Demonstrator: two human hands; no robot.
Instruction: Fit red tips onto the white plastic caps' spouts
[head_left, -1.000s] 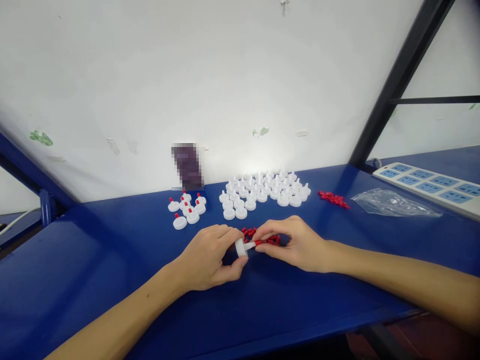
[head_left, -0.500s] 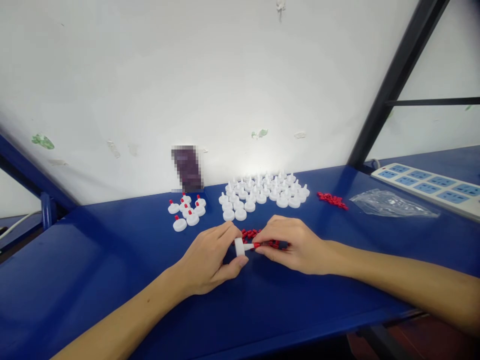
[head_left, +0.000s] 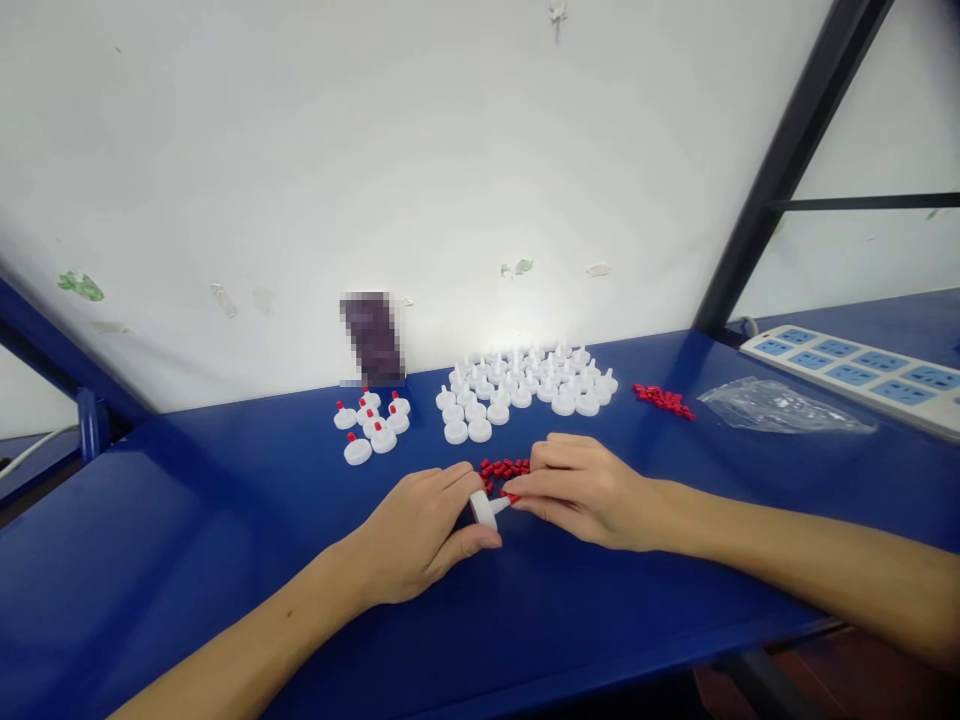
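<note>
Between the thumb and fingers of my left hand (head_left: 427, 530) is a white nozzle cap (head_left: 484, 509), tilted so its spout points right. My right hand (head_left: 581, 495) pinches a small red tip (head_left: 513, 498) at the end of that spout; my fingertips partly cover it. Just behind the held cap lies a pile of loose red tips (head_left: 504, 468), partly hidden by my right hand. Farther back stand many white nozzle caps (head_left: 517, 385) with bare spouts. To their left is a smaller group of white caps with red tips (head_left: 382, 437).
A second heap of red tips (head_left: 664, 400) lies to the right, beside a clear plastic bag (head_left: 784, 405). A white power strip (head_left: 855, 375) with blue sockets sits at the far right. A pixelated dark object (head_left: 375, 338) is against the white wall behind the blue table (head_left: 225, 500).
The held cap has tilted, its base swinging lower while the spout angles slightly up to the right. My left thumb has shifted down a little. Both hands keep their grip.
</note>
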